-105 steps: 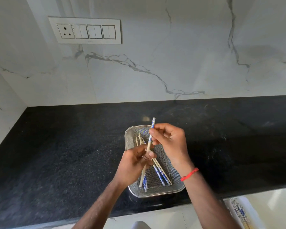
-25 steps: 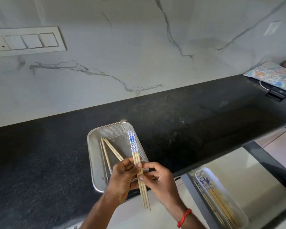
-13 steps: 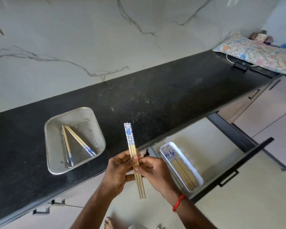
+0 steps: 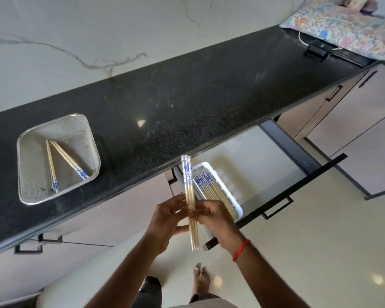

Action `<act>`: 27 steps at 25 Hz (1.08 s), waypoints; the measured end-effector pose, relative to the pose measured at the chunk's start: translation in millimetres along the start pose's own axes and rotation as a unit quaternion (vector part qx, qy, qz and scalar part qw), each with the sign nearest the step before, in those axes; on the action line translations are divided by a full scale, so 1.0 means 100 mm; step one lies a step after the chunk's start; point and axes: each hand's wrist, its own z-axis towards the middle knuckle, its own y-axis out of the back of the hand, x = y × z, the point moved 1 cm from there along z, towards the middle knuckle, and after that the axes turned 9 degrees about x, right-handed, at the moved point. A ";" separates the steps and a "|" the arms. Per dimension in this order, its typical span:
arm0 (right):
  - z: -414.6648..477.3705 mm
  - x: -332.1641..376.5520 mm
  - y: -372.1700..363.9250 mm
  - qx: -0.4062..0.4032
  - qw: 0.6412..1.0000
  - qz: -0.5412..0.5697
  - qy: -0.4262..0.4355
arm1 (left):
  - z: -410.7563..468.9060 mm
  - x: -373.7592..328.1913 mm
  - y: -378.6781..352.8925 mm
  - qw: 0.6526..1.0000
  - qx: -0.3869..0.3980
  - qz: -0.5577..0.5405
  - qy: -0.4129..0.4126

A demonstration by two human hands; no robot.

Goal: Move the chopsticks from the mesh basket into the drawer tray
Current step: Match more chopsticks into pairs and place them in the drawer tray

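A bundle of bamboo chopsticks with blue-patterned tops (image 4: 188, 185) stands nearly upright between my left hand (image 4: 165, 221) and my right hand (image 4: 211, 216), both gripping its middle. The bundle is in front of the counter edge, just left of the white drawer tray (image 4: 237, 204), which holds several chopsticks (image 4: 211, 190). The silver mesh basket (image 4: 31, 138) sits on the black counter at the left with three chopsticks (image 4: 65, 158) lying in it.
The open drawer (image 4: 260, 152) juts out under the black counter (image 4: 165, 96), its dark front panel (image 4: 298, 185) to the right. A patterned cloth (image 4: 342, 25) and a black device lie at the far right. My feet stand on the tiled floor below.
Both hands carried the bundle from over the basket rightward and off the counter, toward the drawer tray. The view swung right, so the basket sits further left.
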 end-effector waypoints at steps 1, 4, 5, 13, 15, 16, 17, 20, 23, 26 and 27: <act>0.06 0.00 0.12 -0.024 1.000 -0.011 0.000 | 0.01 0.01 -0.02 1.000 -0.003 0.009 0.003; 0.39 -0.03 0.55 -0.121 0.989 -0.080 0.006 | 0.00 0.01 0.01 0.999 -0.015 0.023 0.019; 0.50 -0.05 0.65 -0.144 0.983 -0.117 0.002 | -0.01 0.01 0.04 0.999 -0.019 0.032 0.026; 1.09 -0.55 0.83 -0.095 0.913 -0.381 -0.114 | -0.15 0.07 0.32 0.993 -0.095 0.029 0.063; 1.19 -0.66 0.82 -0.079 0.905 -0.389 -0.153 | -0.17 0.11 0.36 0.992 -0.104 0.025 0.070; 1.22 -0.70 0.82 -0.076 0.905 -0.383 -0.167 | -0.18 0.13 0.37 0.991 -0.107 0.022 0.075; 1.24 -0.74 0.80 -0.072 0.905 -0.380 -0.178 | -0.18 0.15 0.38 0.991 -0.109 0.020 0.080; 1.22 -0.78 0.74 -0.069 0.895 -0.408 -0.167 | -0.16 0.18 0.38 0.989 -0.117 0.016 0.087; 1.24 -0.84 0.71 -0.098 0.870 -0.466 -0.127 | -0.13 0.21 0.38 0.988 -0.124 0.016 0.093; 1.28 -0.87 0.70 -0.090 0.862 -0.486 -0.110 | -0.11 0.22 0.38 0.987 -0.127 0.011 0.095; 1.28 -0.88 0.71 -0.086 0.861 -0.490 -0.107 | -0.11 0.23 0.38 0.987 -0.126 0.011 0.096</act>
